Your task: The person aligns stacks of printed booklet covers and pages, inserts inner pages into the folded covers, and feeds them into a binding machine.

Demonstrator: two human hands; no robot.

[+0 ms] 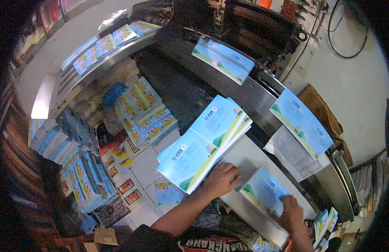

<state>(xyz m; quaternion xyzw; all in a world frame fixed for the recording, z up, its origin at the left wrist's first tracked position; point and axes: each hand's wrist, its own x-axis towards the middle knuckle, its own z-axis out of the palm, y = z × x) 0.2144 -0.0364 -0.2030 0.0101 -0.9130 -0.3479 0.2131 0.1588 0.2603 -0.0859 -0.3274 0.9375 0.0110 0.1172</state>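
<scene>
A pile of unfolded light-blue booklets (203,145) with a green strip along one edge lies slightly fanned on the metal table. My left hand (221,179) is beside the pile's near edge, fingers loosely curled, with a gap between thumb and fingers and nothing visible in them. To its right, a neat stack of folded blue booklets (265,191) rests on the metal surface. My right hand (292,211) grips the right end of this stack; its fingers are slightly blurred and partly hidden.
Printed blue sheets (223,59) and another open booklet (301,122) lie along the machine's metal bed (255,98). White paper (293,153) is under that booklet. Booklet bundles (83,178) stand at left, others (144,109) on the floor. A curved delivery tray (72,90) holds more booklets.
</scene>
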